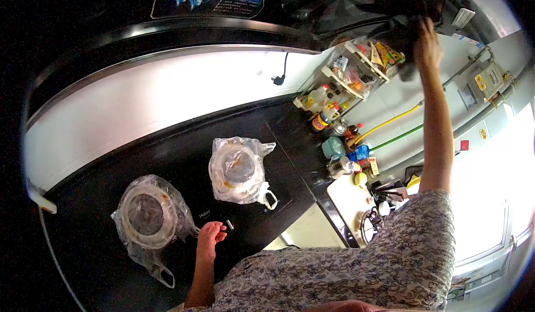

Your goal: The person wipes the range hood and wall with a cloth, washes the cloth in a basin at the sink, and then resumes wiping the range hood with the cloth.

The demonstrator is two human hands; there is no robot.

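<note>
My right hand (427, 47) is raised at the upper right, against a dark bag-like thing (409, 44) beside the corner shelf; its fingers are partly blurred, and I cannot make out what they hold. Low over the black cooktop, my left hand (212, 235) has its fingers curled, with nothing visible in them. Just right of its fingers is a small silvery knob (229, 224). A plastic-wrapped ring (146, 218) lies to the left of that hand. Farther back, a second ring wrapped in clear plastic (238, 170) lies on the cooktop.
A corner shelf (356, 69) holds packets, with bottles (326, 117) below. A teal container (333, 148), a metal pitcher (340, 168) and a white board (348, 203) stand or lie on the right. The range hood (223, 33) hangs overhead. A black plug (278, 80) dangles by the wall.
</note>
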